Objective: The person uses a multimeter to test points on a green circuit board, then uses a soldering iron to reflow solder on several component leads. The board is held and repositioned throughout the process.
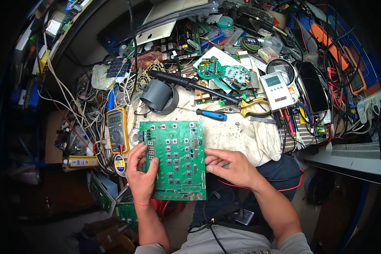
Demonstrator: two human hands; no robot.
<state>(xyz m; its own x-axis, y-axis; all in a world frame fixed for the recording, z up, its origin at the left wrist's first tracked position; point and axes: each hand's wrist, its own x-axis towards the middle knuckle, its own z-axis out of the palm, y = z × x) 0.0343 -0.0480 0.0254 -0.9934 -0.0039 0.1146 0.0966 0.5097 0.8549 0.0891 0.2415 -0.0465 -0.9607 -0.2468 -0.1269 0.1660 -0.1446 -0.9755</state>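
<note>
A green circuit board (pixel 182 152) with rows of push buttons and a dark segment display faces up in front of me, over the near edge of the cloth. My left hand (pixel 142 173) grips its left edge, the thumb lying on the face beside the display and the fingers along and behind the edge. My right hand (pixel 228 166) is at the board's right edge, fingers curled, fingertips close to or against that edge. Whether they pinch the board is hard to make out. Beyond the board lies a blue-handled screwdriver (pixel 211 115).
A yellow multimeter (pixel 117 130) stands to the left. Pliers (pixel 254 113), a grey round cup-like part (pixel 158 98) and a black rod-shaped tool (pixel 190 86) lie behind the board on a stained cloth (pixel 241 139). A white tester (pixel 277 90), round green boards (pixel 237 76) and tangled cables crowd the back and sides.
</note>
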